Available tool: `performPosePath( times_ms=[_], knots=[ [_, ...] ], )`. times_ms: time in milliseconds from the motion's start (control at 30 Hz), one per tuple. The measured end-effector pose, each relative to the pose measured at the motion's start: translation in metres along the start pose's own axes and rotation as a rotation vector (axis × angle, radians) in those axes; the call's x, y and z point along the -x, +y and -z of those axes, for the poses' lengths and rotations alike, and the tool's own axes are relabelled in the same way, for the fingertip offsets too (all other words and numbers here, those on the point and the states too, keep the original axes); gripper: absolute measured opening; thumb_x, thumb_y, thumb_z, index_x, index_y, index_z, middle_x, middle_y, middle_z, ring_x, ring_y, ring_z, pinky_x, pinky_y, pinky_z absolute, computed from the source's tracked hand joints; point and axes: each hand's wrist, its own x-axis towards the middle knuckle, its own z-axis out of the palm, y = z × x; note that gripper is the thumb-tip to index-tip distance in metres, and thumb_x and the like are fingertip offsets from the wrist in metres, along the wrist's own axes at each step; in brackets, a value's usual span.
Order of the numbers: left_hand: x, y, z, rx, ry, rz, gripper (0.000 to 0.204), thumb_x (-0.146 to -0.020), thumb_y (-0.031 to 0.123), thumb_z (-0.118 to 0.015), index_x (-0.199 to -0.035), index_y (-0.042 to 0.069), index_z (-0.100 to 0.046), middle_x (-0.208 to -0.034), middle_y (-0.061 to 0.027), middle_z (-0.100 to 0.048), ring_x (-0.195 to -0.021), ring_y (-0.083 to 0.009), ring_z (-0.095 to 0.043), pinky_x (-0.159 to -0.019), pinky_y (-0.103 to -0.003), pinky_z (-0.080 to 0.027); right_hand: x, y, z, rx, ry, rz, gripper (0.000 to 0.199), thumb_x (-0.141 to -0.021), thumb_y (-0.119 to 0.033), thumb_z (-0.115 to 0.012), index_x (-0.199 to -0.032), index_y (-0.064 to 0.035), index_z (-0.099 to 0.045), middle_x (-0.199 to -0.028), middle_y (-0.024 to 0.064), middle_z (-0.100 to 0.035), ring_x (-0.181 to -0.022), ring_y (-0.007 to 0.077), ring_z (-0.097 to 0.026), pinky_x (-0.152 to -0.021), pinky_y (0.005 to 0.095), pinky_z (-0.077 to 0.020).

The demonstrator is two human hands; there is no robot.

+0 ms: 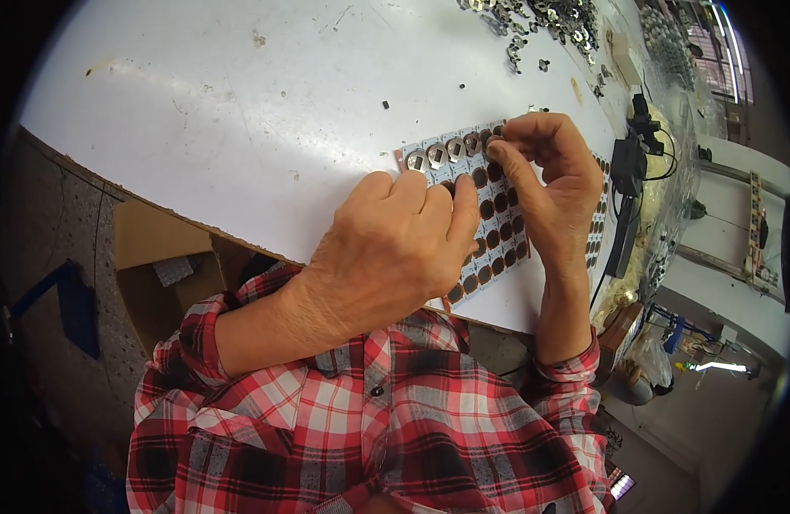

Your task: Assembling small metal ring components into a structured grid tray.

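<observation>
A red, white and black plaid shirt fills the lower middle of the view, nearest the camera, its sleeves pushed up the forearms.

The left hand lies palm down with its fingers stretched flat and together, pressing on the near-left part of a pale panel of small circuit boards. It grips nothing; it only bears down on the panel. At about two o'clock from it, the right hand is curled, thumb and forefinger pinched together at the panel's far edge, right at the row of metal clips. Whether a clip sits between those fingertips cannot be told.

The panel lies tilted on the white worktop, running from about eleven o'clock to five o'clock beneath the hands. Its squares each carry a dark brown round pad; the far row holds several shiny metal clips, side by side. A second panel of the same kind peeks out just past the right hand at three o'clock.

Farther out at one o'clock, a heap of loose metal clips lies on the worktop, well apart from the panel. At three o'clock, a black cabled device sits at the worktop's edge. At nine o'clock, below the worktop edge, stands an open cardboard box.
</observation>
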Motion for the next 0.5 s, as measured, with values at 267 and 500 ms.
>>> performPosePath(
  times_ms=[267,500],
  knots=[
    [-0.0003,-0.0005,-0.0001,0.016,0.001,0.006,0.054,-0.069,0.029,-0.083,-0.112,0.0,-0.072,-0.071,-0.0025,-0.047,-0.066,-0.0181,-0.051,-0.055,-0.033,-0.039,0.0003,0.0011,-0.0006,0.211,-0.009,0.098,0.024,-0.087,0.004,-0.075,-0.109,0.0008,-0.069,-0.099,0.0036,-0.071,-0.085,0.008,-0.065,-0.082,0.0241,-0.0538],
    [-0.0014,-0.0004,0.0042,0.03,-0.046,0.006,0.056,-0.069,0.031,-0.083,-0.114,0.0,-0.071,-0.07,-0.0024,-0.046,-0.066,-0.0179,-0.051,-0.055,-0.033,-0.038,-0.0037,0.0022,-0.0021,0.02,0.016,0.009,0.027,-0.087,0.005,-0.073,-0.113,-0.0013,-0.068,-0.1,0.0041,-0.071,-0.089,0.0084,-0.066,-0.081,0.0236,-0.0533]
  ],
)
